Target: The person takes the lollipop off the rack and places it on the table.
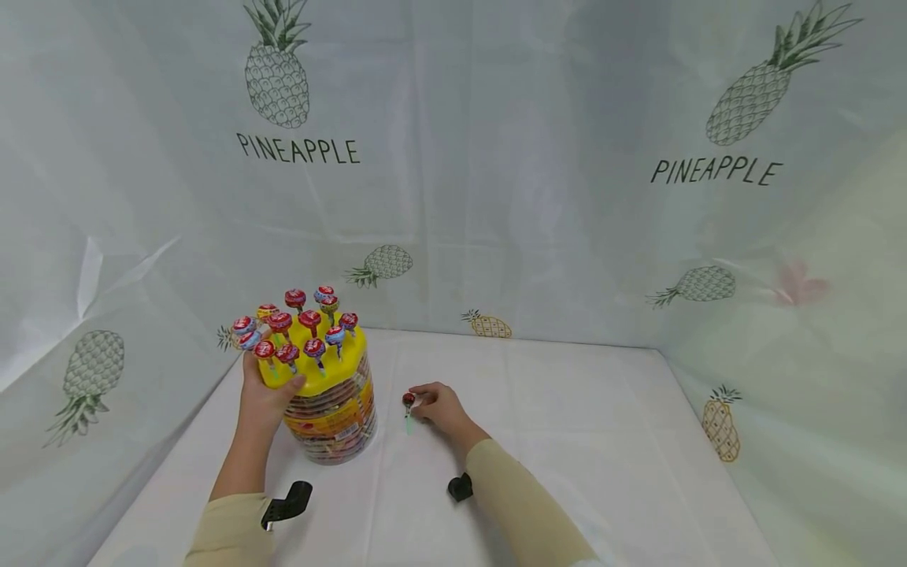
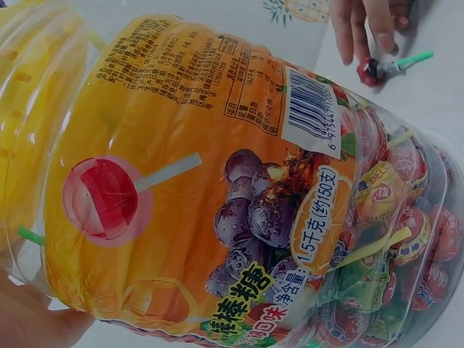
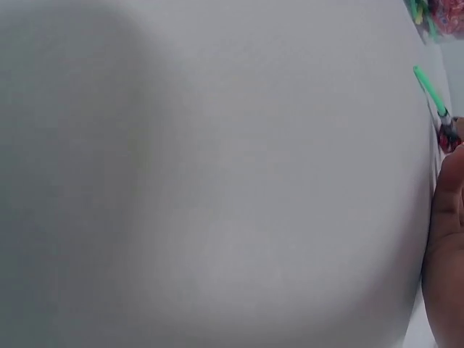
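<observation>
We locate the loose lollipop lying flat on the white table cover, between the lollipop jar and the right hand. Its red head points away from us and its green stick runs back toward our near edge, so the long axis lies roughly front to back. The right hand sits just to its right, fingertips at the head; we cannot tell whether they pinch it or merely touch it. The left hand grips the jar's yellow lid, thumb curled over the rim, which carries upright lollipops in its holes. We judge the right hand far nearer to the loose lollipop.
</observation>
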Action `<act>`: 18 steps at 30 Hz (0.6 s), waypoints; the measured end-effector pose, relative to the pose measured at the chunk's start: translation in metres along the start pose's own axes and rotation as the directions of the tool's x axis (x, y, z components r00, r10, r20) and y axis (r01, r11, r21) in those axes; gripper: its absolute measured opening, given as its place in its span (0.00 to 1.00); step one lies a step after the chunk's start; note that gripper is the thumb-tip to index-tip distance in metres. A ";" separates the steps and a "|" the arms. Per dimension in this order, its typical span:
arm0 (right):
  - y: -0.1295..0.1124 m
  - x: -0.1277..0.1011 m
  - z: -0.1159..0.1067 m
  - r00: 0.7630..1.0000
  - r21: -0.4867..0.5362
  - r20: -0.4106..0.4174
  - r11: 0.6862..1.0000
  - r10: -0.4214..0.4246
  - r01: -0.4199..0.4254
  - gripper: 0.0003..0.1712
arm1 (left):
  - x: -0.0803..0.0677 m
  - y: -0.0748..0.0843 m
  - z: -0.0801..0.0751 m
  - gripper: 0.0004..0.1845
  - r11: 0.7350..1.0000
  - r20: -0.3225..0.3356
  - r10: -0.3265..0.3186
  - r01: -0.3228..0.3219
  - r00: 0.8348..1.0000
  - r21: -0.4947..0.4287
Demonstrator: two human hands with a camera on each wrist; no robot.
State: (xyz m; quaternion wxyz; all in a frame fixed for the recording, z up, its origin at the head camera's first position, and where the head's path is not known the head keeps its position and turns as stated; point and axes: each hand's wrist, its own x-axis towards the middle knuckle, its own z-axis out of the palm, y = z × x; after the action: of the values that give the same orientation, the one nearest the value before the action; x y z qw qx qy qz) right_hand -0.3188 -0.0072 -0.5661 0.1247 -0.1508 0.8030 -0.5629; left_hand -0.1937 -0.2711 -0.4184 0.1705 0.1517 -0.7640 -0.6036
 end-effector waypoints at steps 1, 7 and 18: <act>0.000 -0.001 -0.001 1.000 0.014 -0.001 1.000 0.007 -0.007 0.21 | 0.000 0.000 0.000 0.51 1.000 0.000 -0.001 0.001 1.000 0.000; -0.014 -0.003 -0.010 1.000 0.114 -0.016 0.993 0.008 -0.006 0.22 | 0.000 -0.001 -0.001 0.50 1.000 -0.003 0.014 -0.014 1.000 0.010; -0.105 -0.023 -0.030 0.987 0.202 -0.041 0.966 -0.155 0.160 0.21 | 0.000 -0.002 0.000 0.51 1.000 0.008 0.029 -0.029 1.000 0.006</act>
State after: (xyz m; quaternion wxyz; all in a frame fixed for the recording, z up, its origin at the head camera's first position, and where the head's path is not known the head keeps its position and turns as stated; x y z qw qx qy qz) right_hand -0.2980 -0.0064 -0.4563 0.0843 -0.1935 0.7279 -0.6524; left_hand -0.1939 -0.2718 -0.4202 0.1757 0.1389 -0.7685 -0.5993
